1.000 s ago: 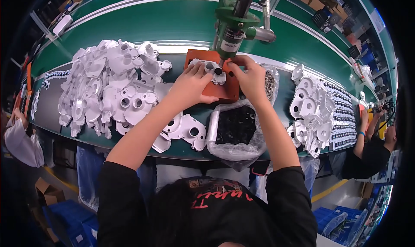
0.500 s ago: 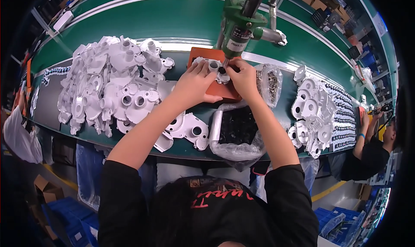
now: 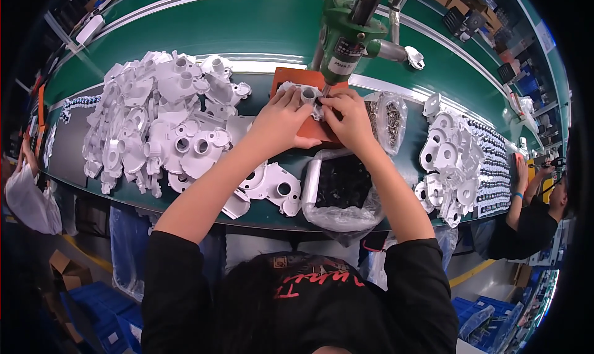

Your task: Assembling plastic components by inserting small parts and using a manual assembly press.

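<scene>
A white plastic housing [image 3: 309, 94] with a round collar lies on an orange-red block [image 3: 319, 130] under the green press head [image 3: 344, 29]. My left hand [image 3: 279, 120] closes over the housing's left side, fingers along its top and thumb toward the near side. From the right, my right hand [image 3: 348, 117] reaches in with bent fingers pinched at the housing's right edge, just below the press's tip. A small dark part shows by those fingertips; what they grip is mostly hidden.
Left stands a large heap of white housings [image 3: 133, 119]. Nearer me lies a plastic bag of black parts [image 3: 341, 181]; beyond my right forearm, a bag of metal screws [image 3: 388, 122]. More white parts [image 3: 444, 156] and rows of small dark-topped pieces [image 3: 493, 162] lie right, near a co-worker [image 3: 535, 215].
My right hand has shifted down a little, its fingers curling lower beside the housing; the dark part is now more covered. My left hand stays on the housing.
</scene>
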`<state>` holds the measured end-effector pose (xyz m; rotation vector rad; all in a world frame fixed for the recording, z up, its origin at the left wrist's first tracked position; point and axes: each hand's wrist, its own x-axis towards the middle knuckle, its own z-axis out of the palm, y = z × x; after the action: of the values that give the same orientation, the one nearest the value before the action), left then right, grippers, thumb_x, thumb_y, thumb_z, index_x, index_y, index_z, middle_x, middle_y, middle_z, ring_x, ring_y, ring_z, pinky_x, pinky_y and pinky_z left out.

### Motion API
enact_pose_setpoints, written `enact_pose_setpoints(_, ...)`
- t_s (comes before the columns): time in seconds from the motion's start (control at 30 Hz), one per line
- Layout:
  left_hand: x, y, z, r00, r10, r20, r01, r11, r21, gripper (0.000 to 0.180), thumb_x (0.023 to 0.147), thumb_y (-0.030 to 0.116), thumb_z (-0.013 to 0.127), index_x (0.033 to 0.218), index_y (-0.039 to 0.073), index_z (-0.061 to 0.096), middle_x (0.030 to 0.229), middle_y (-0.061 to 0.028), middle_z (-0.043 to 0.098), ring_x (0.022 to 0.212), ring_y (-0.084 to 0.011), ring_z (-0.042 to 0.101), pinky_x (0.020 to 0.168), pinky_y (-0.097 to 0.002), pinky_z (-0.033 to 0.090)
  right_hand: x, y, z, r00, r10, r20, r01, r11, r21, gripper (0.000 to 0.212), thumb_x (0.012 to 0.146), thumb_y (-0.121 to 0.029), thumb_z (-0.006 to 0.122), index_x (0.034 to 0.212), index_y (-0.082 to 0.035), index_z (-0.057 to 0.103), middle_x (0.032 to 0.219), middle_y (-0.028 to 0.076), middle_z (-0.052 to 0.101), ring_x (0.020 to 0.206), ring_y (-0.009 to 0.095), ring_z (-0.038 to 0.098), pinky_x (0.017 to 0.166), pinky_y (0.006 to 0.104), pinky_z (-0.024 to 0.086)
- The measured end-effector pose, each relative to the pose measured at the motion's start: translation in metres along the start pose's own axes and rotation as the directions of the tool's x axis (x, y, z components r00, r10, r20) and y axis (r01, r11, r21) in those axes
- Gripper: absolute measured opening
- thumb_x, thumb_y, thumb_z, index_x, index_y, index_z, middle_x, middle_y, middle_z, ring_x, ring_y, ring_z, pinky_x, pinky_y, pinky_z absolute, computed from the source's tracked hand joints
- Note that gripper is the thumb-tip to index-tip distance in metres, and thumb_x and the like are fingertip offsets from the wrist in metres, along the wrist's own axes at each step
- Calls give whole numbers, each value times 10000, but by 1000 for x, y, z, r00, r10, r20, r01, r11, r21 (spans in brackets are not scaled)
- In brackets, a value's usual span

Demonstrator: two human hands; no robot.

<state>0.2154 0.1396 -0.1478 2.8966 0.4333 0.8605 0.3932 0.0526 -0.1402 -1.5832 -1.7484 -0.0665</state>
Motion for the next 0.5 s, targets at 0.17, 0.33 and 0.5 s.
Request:
enact_pose_setpoints(0.17,-4,-4,-2,1000,8,-7,-8,1000,7,669,609,474,763,1040,7,553,1147,-269,543,1133,-419,503,1000,-470,386,-20,-2,-27,996,-5,84,12,997,-80,285,843,-148,584,1105,-53,642,1066,170,624,1045,344,562,917,402,426)
enact_pose_setpoints(0.33,2,2,-4,1000,24,-7,-24,1000,16,673,622,479,751,1051,1,550,1166,-283,526,1142,-422,494,1002,-471,384,104,57,-114,799,564,-208,-184,559,808,359,952,-261,433,1177,12,493,1119,149,582,974,231,585,831,351,487)
enact_pose_setpoints(0.5,-6,-3,-4,1000,0,-2,0,1000,7,687,636,482,742,1091,5,547,1183,-289,514,1152,-438,480,1011,-477,373,232,7,-136,725,663,187,-271,25,962,464,933,-528,393,878,-123,613,718,50,600,608,205,511,555,295,399)
